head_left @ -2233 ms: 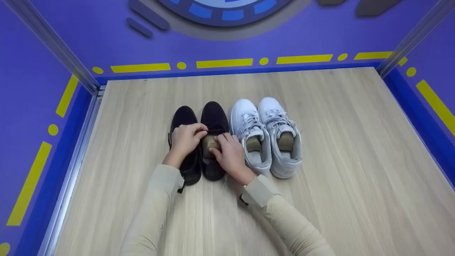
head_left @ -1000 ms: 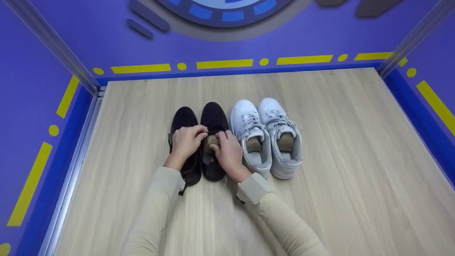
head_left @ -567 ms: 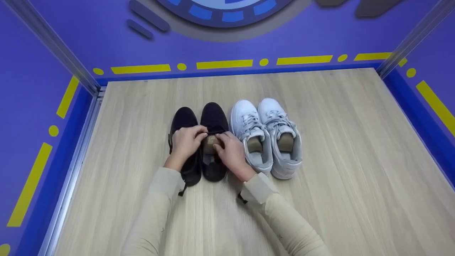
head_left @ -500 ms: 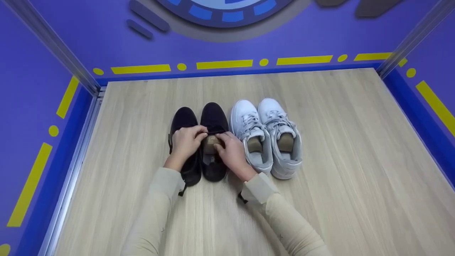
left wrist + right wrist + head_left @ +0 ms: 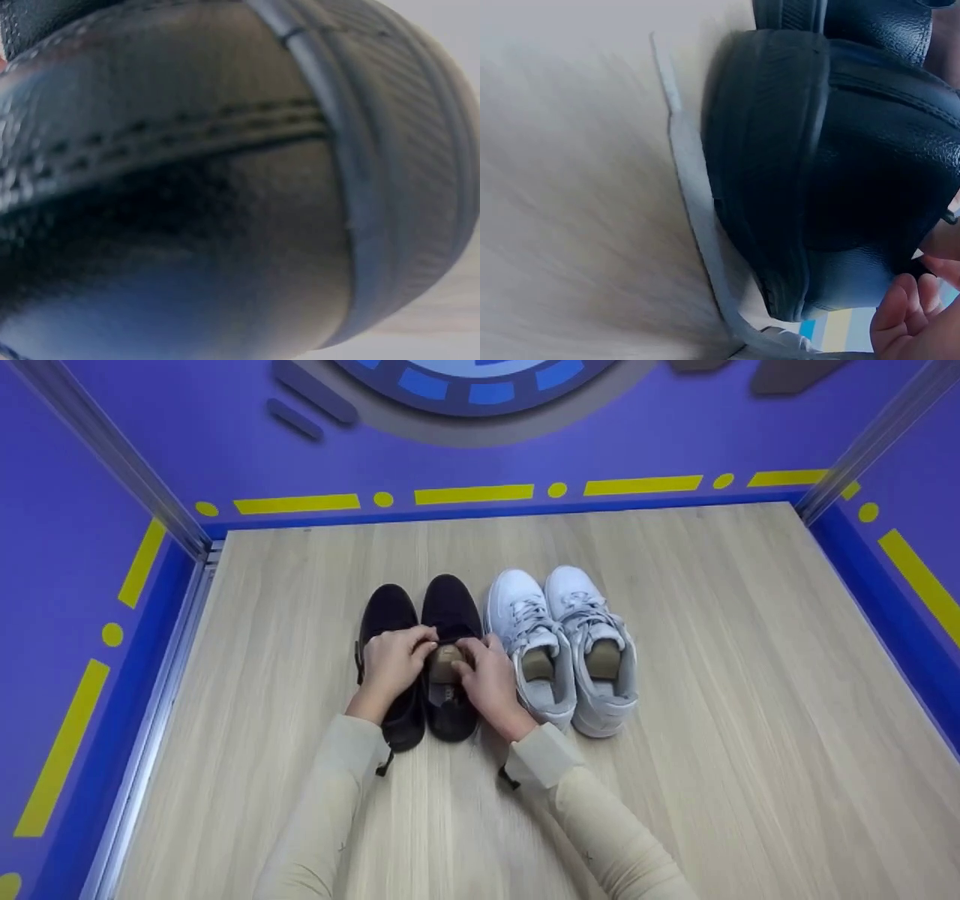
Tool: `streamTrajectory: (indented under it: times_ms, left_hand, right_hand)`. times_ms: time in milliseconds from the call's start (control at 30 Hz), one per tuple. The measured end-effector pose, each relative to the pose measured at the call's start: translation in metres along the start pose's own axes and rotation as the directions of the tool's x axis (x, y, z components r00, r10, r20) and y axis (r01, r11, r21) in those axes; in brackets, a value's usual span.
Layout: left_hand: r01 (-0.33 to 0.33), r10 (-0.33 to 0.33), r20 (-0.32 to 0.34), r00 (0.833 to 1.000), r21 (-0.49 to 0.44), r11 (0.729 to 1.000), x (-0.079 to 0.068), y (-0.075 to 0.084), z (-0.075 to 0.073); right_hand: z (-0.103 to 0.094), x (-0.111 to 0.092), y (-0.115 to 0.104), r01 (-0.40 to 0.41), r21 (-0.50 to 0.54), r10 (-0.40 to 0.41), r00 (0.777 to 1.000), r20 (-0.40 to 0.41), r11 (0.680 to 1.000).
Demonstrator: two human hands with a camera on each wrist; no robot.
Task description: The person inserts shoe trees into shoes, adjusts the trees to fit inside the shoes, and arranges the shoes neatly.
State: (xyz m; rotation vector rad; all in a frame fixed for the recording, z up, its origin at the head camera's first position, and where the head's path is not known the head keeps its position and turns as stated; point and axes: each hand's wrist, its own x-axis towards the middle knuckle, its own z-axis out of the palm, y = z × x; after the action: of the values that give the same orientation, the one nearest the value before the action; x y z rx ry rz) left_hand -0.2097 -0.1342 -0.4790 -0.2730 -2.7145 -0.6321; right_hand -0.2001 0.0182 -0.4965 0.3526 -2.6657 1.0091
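Observation:
A pair of black leather shoes stands side by side, toes pointing away. My left hand [image 5: 394, 660] reaches over the left black shoe [image 5: 388, 606], its thumb and index finger pinching at the laces of the right black shoe [image 5: 451, 604]. On that shoe's right side, my right hand [image 5: 491, 675] curls its fingers at the tongue. A bit of dark lace [image 5: 915, 267] shows by the fingers in the right wrist view. Inside the opening sits a brown insert [image 5: 447, 666]. The black heel [image 5: 225, 195] fills the left wrist view and hides the left fingers.
Close to the right of the black pair stand the left white sneaker [image 5: 517, 585] and the right white sneaker [image 5: 574, 583], with brown inserts too. A loose white lace [image 5: 696, 180] trails along the wooden board [image 5: 712, 697]. Blue panels [image 5: 480, 465] enclose the back and sides.
Both hands stay at the right black shoe. The right fingers shift slightly at the tongue, and the shoe's toe moves a touch to the left. The white sneakers keep their place.

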Motion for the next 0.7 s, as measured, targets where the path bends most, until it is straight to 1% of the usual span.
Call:
streamTrajectory:
  times_ms: [200,367,700]
  left_hand:
    - [-0.011,0.011,-0.002,1.000,0.023,1.000,-0.0014,-0.0004,0.0001]
    - [-0.020,0.020,-0.010,1.000,0.032,0.999,-0.0025,-0.0009,0.0013]
    - [-0.048,0.049,-0.046,0.998,0.031,0.998,-0.0041,-0.0008,0.0044]
  right_hand:
    - [0.0004,0.0012,-0.0003,-0.016,-0.005,0.016,1.000,0.005,1.000]
    - [0.0019,0.0023,-0.0001,-0.025,0.016,0.025,1.000,-0.010,1.000]
    - [0.0036,0.0023,0.0014,-0.015,0.018,0.015,0.999,-0.030,1.000]
